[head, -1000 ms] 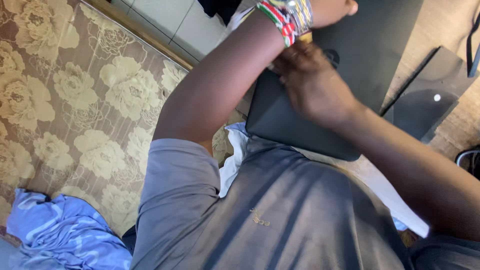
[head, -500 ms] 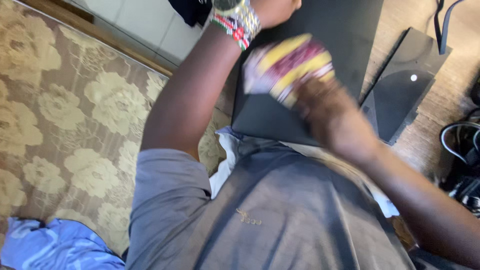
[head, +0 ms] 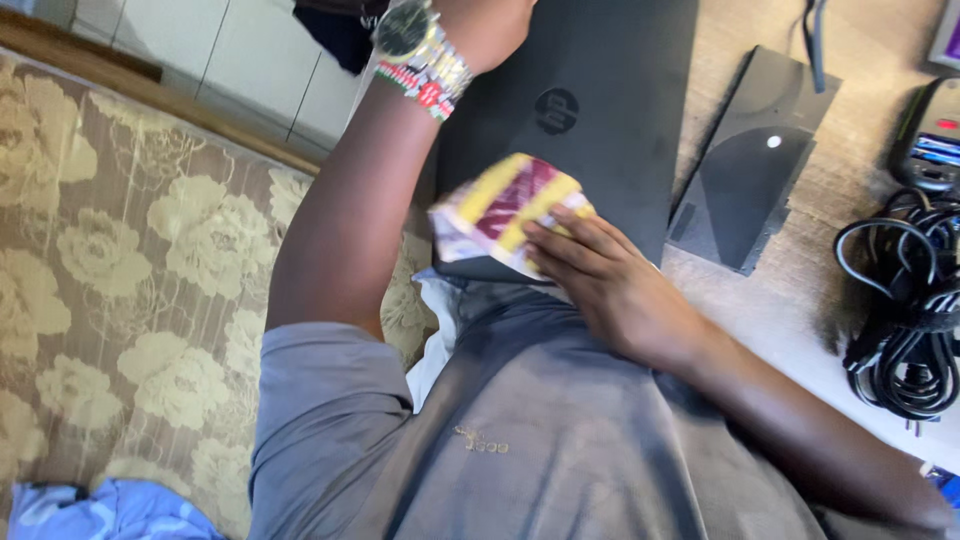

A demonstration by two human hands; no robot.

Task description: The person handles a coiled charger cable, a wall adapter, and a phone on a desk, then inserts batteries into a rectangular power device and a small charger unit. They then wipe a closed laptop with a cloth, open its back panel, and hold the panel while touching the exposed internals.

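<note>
My right hand (head: 610, 285) is closed on a crumpled packet (head: 505, 210) coloured yellow, maroon and white. It holds the packet over the near edge of a closed black laptop (head: 600, 120), just above my grey shirt (head: 520, 430). My left arm stretches up past the laptop's left side, with a metal watch (head: 405, 30) and a beaded bracelet (head: 425, 85) on the wrist. My left hand (head: 490, 25) is at the frame's top edge. Its fingers are cut off, so its grip is hidden.
A flat black wedge-shaped device (head: 750, 170) lies right of the laptop on the wooden table (head: 860, 60). Coiled black cables (head: 905, 320) and a small device with a screen (head: 935, 135) lie further right. A floral-patterned cushion (head: 120, 270) is to my left, with a blue cloth (head: 100, 510).
My right hand has come away from my left wrist with the packet and moved down towards my chest. The view has shifted right, showing the cables.
</note>
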